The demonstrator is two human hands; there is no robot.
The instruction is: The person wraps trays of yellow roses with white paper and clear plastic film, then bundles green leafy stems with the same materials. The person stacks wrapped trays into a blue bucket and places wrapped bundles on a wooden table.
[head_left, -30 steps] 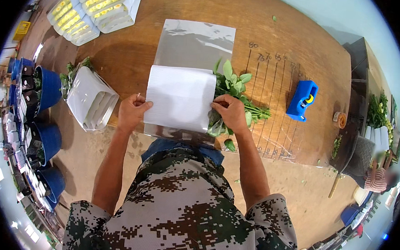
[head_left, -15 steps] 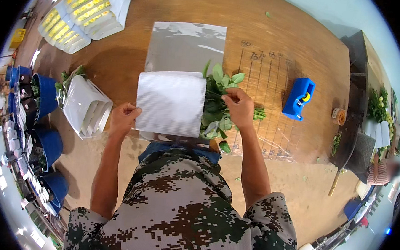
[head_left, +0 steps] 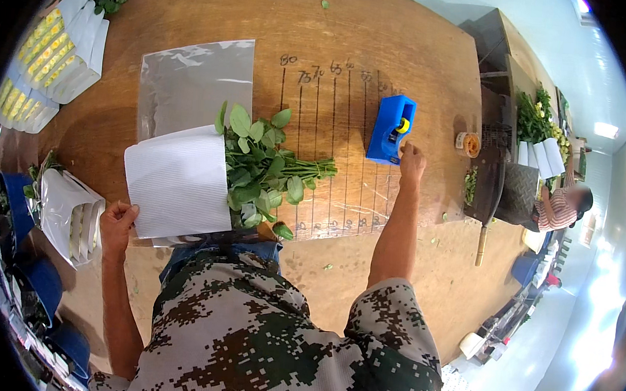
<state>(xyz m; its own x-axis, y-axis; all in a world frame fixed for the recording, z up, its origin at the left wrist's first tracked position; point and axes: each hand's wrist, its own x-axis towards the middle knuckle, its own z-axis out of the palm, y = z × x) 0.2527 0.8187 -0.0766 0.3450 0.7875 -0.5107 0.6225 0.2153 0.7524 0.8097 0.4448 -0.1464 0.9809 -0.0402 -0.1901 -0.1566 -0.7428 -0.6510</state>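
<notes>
The right hand (head_left: 411, 161) is reaching to right of centre, its fingers curling loosely against the blue tape dispenser (head_left: 391, 129) just above-left of them. At lower left, the left hand (head_left: 116, 224) is pinching the white-wrapped leafy bunch (head_left: 206, 178), whose stems are pointing right towards the dispenser.

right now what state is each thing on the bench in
white paper sleeve: wrapped round the flower stems, lying flat
flower stems: leafy ends sticking out of the sleeve
clear sheet: spread flat, bare
blue tape dispenser: upright
left hand: gripping the sleeve's edge
right hand: fingertips at the dispenser
</notes>
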